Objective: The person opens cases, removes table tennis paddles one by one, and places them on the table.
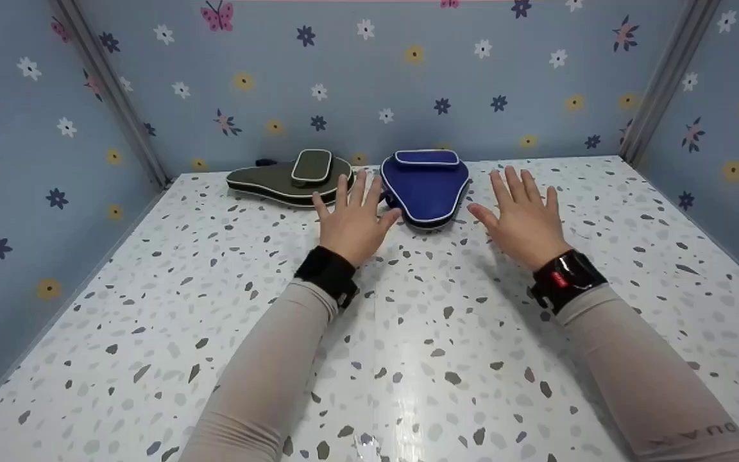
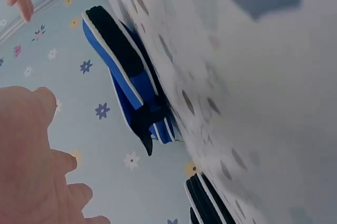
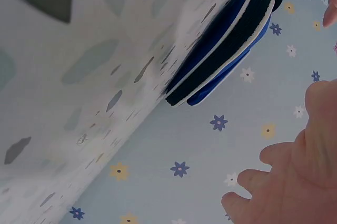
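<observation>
Blue case (image 1: 426,189) lies on the table (image 1: 421,333), olive case (image 1: 270,179) to its left; left hand (image 1: 353,221) and right hand (image 1: 525,224) (fingers straight, spread) flank the blue case.

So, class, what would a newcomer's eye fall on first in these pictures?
The bright blue case stands out first, lying near the back of the speckled table. To its left in the head view lies an olive-green case. The left hand and right hand, fingers spread, appear on either side of the blue case's narrow end.
</observation>
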Available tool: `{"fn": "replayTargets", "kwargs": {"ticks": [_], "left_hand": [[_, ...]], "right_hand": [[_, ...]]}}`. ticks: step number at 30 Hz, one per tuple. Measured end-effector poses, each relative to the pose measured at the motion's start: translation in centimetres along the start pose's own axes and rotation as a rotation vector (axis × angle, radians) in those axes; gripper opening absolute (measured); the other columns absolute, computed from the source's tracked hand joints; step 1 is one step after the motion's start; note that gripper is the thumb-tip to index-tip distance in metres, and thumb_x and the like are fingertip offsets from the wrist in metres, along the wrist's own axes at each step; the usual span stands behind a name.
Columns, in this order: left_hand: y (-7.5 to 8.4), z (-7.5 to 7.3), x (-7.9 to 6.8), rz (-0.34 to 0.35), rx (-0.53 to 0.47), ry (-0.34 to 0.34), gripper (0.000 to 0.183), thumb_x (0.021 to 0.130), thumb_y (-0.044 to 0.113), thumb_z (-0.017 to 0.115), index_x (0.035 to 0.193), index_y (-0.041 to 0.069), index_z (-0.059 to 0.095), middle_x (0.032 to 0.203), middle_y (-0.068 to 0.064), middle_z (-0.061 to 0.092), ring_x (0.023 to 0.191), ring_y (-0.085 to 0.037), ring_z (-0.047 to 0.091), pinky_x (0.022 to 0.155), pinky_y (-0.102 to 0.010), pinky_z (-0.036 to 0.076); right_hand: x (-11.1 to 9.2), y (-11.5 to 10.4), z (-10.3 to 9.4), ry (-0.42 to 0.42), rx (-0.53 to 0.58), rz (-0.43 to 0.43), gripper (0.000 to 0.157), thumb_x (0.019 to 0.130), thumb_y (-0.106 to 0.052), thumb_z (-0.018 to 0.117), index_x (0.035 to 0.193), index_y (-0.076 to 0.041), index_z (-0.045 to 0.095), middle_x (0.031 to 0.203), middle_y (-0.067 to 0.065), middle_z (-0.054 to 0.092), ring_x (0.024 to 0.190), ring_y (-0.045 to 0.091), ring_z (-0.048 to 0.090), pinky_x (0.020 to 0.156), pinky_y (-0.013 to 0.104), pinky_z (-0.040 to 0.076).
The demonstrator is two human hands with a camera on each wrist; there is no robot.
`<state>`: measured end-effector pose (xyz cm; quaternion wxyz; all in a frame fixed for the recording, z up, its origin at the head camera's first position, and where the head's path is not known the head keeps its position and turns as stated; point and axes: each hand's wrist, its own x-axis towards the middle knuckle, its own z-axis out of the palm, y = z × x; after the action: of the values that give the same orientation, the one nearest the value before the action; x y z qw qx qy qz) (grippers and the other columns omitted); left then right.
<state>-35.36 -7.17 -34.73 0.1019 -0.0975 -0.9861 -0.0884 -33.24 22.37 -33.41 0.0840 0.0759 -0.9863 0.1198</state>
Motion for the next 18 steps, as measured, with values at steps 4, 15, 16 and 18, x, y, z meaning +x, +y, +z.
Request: {"fn": "replayTargets", "kwargs": {"ticks": [4,15,16,18], "left_hand": [[1.3,0.4,0.2,0.014,-0.001,-0.026,0.081,0.113,0.069,0.035,0.179,0.025,0.017,0.185,-0.006,0.007,0.169,-0.036,-0.003,0.125,-0.078,-0.002],[6.1,1.2,1.2,0.131,0.004,-0.164,0.081,0.112,0.069,0.038,0.178,0.024,0.023,0.184,-0.005,0.018,0.169,-0.034,0.013,0.127,-0.076,0.012],[6.5,1.3,1.3,0.139,0.004,-0.167,0.081,0.112,0.069,0.039,0.178,0.023,0.023,0.184,-0.005,0.019,0.169,-0.035,0.014,0.127,-0.076,0.013],[7.1,1.3,1.3,0.155,0.006,-0.169,0.082,0.112,0.068,0.04,0.178,0.022,0.025,0.183,-0.005,0.021,0.168,-0.035,0.016,0.126,-0.076,0.016]], "right_hand": [[0.0,0.2,-0.1,-0.009,0.01,0.006,0.093,0.112,-0.074,0.027,0.178,-0.013,0.004,0.184,0.019,-0.003,0.168,0.042,-0.008,0.126,0.072,-0.012],[0.2,0.7,0.1,-0.025,0.009,0.016,0.095,0.111,-0.075,0.027,0.178,-0.012,0.005,0.183,0.021,0.0,0.168,0.044,-0.006,0.126,0.072,-0.011],[0.2,0.8,0.1,-0.029,0.007,0.018,0.095,0.111,-0.076,0.026,0.178,-0.012,0.005,0.183,0.021,-0.001,0.168,0.044,-0.006,0.126,0.073,-0.011],[0.3,0.9,0.1,-0.037,-0.003,0.024,0.097,0.11,-0.077,0.024,0.178,-0.012,0.004,0.183,0.021,-0.001,0.168,0.045,-0.006,0.126,0.073,-0.01]]}}
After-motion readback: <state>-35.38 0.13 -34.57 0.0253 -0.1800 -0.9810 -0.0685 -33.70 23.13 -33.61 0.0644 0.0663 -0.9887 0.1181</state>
